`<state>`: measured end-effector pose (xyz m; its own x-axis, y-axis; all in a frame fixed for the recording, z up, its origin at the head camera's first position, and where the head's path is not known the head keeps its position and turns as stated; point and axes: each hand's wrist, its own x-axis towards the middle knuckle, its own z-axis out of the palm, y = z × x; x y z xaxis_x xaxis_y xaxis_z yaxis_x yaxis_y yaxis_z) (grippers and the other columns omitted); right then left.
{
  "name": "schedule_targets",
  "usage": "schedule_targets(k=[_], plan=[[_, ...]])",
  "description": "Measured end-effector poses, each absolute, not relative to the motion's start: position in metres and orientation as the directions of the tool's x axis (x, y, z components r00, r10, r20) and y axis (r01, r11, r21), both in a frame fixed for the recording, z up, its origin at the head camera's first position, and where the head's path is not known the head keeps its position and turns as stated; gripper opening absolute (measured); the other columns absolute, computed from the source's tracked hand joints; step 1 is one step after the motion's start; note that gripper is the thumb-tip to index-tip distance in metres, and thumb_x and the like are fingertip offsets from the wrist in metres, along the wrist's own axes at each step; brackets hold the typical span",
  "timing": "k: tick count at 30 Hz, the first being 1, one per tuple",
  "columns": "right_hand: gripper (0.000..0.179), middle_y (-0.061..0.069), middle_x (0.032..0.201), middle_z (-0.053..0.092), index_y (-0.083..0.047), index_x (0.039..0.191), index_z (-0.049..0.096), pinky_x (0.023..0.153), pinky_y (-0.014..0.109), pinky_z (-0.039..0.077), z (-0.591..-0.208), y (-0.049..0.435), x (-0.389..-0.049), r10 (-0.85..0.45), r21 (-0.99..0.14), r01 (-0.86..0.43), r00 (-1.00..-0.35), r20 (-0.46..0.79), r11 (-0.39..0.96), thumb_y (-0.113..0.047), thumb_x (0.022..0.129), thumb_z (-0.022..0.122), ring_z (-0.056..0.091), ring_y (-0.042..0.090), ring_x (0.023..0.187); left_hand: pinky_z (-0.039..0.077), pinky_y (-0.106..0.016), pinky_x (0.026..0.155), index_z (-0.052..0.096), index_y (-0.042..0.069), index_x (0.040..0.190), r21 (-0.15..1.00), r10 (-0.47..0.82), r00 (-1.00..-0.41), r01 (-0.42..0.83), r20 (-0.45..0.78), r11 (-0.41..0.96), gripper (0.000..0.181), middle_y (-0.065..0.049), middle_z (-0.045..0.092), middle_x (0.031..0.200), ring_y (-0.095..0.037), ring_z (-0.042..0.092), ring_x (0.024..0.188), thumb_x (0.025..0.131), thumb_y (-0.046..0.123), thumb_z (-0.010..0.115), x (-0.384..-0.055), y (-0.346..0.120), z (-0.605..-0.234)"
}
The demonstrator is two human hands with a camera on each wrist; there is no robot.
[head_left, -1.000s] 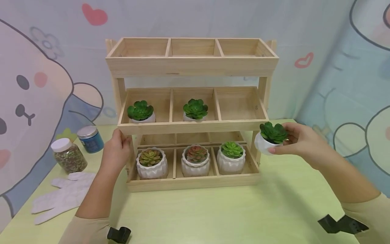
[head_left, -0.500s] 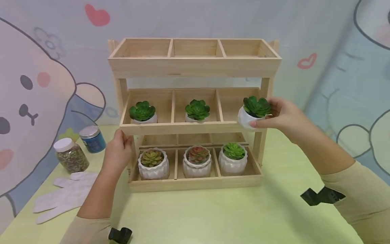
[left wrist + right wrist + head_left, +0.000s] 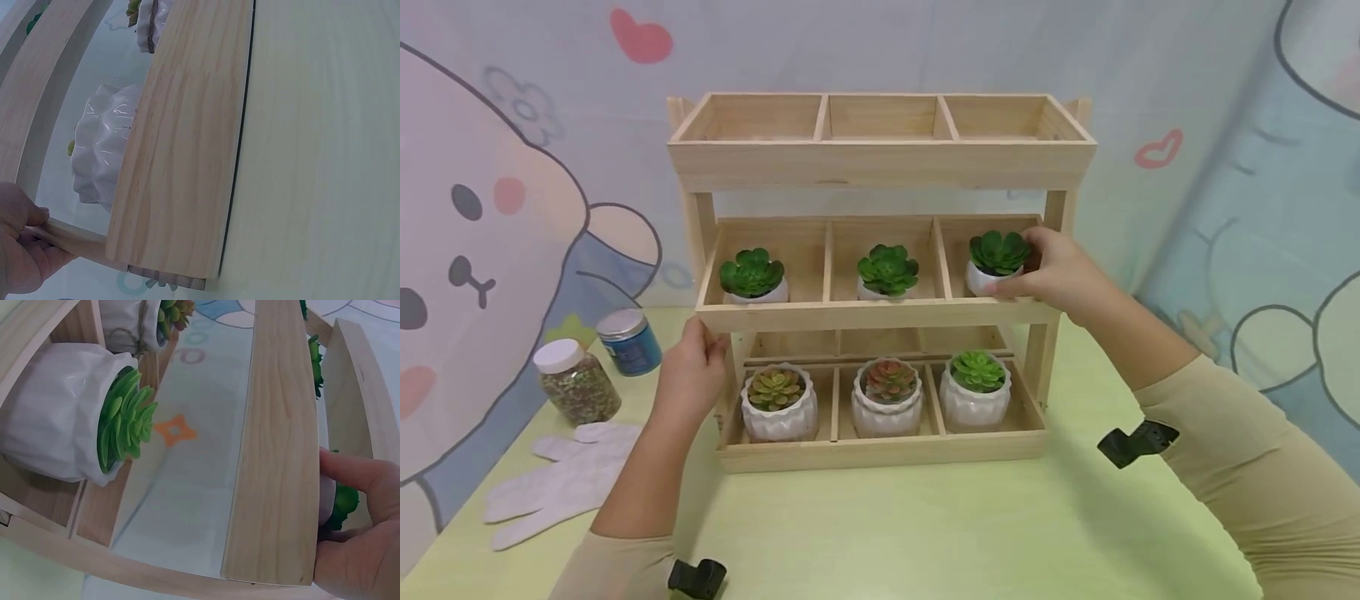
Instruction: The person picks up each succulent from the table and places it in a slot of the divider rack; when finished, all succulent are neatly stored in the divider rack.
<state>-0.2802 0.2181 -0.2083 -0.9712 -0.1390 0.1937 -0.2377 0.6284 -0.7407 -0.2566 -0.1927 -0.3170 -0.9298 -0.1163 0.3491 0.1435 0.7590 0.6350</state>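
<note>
A three-tier wooden plant shelf [image 3: 880,317] stands on the table. My right hand [image 3: 1060,271] holds a dark green potted succulent [image 3: 997,254] by its white pot, within the right compartment of the middle tier. From the right wrist, the tier's front board partly hides that pot [image 3: 327,500]. My left hand [image 3: 691,367] grips the shelf's left upright, just below the middle tier; the left wrist view shows thumb and fingers around this post [image 3: 81,242]. Two similar succulents sit in the middle tier's left [image 3: 751,275] and centre [image 3: 887,272] compartments.
On the bottom tier are three ruffled white pots with succulents, yellowish [image 3: 778,404], reddish [image 3: 887,398] and bright green [image 3: 976,392]. Left of the shelf lie a jar of granules [image 3: 577,383], a blue jar [image 3: 629,343] and white gloves [image 3: 565,479].
My right hand has carried the potted succulent leftward and up, from beside the shelf into the middle tier's right compartment. The left hand has kept its grip on the upright.
</note>
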Motion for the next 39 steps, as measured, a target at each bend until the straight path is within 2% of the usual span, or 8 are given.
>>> schedule_targets(k=[8,14,21,25,30,33,37,39], plan=[[0.061,0.011,0.096,0.052,0.003,0.120,0.047,0.062,0.031,0.044,-0.204,0.217,-0.283,-0.161,-0.707,-0.202,-0.979,0.125,0.678,-0.022,0.075,0.079,0.049,0.020,0.075,0.049,-0.055,0.072,0.038,0.000,0.100,0.626,-0.116,-0.927,0.144,0.356,0.767,0.014,-0.028,0.057,0.092,-0.046,0.058,0.096,0.099,0.012,0.043,-0.257,-0.192,-0.319],[0.066,0.015,0.105,0.050,0.005,0.126,0.041,0.068,0.031,0.045,-0.203,0.218,-0.285,-0.175,-0.693,-0.173,-0.982,0.069,0.700,-0.023,0.078,0.077,0.050,0.023,0.084,0.049,-0.055,0.072,0.038,0.000,0.099,0.632,-0.111,-0.933,0.141,0.341,0.762,0.014,-0.030,0.057,0.096,-0.047,0.058,0.097,0.099,0.013,0.043,-0.257,-0.192,-0.318],[0.068,0.018,0.108,0.049,0.008,0.124,0.038,0.069,0.030,0.046,-0.203,0.217,-0.282,-0.164,-0.703,-0.168,-0.984,0.074,0.691,-0.023,0.078,0.077,0.050,0.024,0.086,0.049,-0.056,0.074,0.038,-0.001,0.102,0.636,-0.111,-0.935,0.139,0.336,0.759,0.014,-0.030,0.056,0.098,-0.047,0.057,0.099,0.099,0.012,0.043,-0.258,-0.192,-0.318],[0.075,0.021,0.116,0.046,0.009,0.130,0.033,0.073,0.032,0.046,-0.204,0.218,-0.279,-0.163,-0.723,-0.173,-0.983,0.084,0.669,-0.022,0.078,0.077,0.048,0.028,0.097,0.048,-0.056,0.075,0.038,-0.001,0.104,0.638,-0.111,-0.937,0.136,0.331,0.758,0.015,-0.030,0.056,0.098,-0.047,0.057,0.100,0.099,0.011,0.043,-0.258,-0.193,-0.318],[0.078,0.023,0.123,0.045,0.009,0.133,0.032,0.087,0.041,0.043,-0.209,0.220,-0.273,-0.163,-0.744,-0.211,-0.977,0.139,0.634,-0.021,0.077,0.078,0.046,0.033,0.109,0.049,-0.054,0.071,0.037,0.000,0.099,0.626,-0.110,-0.928,0.149,0.355,0.765,0.014,-0.029,0.057,0.094,-0.045,0.059,0.095,0.099,0.011,0.044,-0.258,-0.192,-0.319],[0.083,0.022,0.130,0.041,0.007,0.135,0.029,0.097,0.044,0.038,-0.215,0.222,-0.264,-0.130,-0.773,-0.234,-0.972,0.195,0.590,-0.024,0.076,0.079,0.043,0.034,0.118,0.049,-0.054,0.069,0.037,0.000,0.098,0.620,-0.109,-0.924,0.156,0.367,0.769,0.014,-0.028,0.056,0.091,-0.045,0.059,0.091,0.099,0.011,0.045,-0.258,-0.193,-0.319],[0.080,0.020,0.133,0.038,0.006,0.135,0.027,0.102,0.044,0.033,-0.226,0.224,-0.243,-0.071,-0.791,-0.333,-0.935,0.347,0.513,-0.022,0.079,0.077,0.039,0.033,0.123,0.048,-0.053,0.068,0.038,-0.001,0.097,0.618,-0.109,-0.920,0.161,0.376,0.770,0.014,-0.027,0.056,0.090,-0.043,0.059,0.088,0.098,0.011,0.045,-0.257,-0.193,-0.319],[0.071,0.018,0.129,0.041,0.005,0.132,0.030,0.102,0.041,0.034,-0.233,0.225,-0.233,-0.045,-0.768,-0.401,-0.897,0.439,0.500,-0.019,0.082,0.074,0.041,0.031,0.121,0.048,-0.053,0.068,0.038,-0.001,0.097,0.616,-0.110,-0.917,0.164,0.383,0.770,0.014,-0.027,0.056,0.089,-0.043,0.059,0.087,0.098,0.011,0.046,-0.257,-0.193,-0.319]])
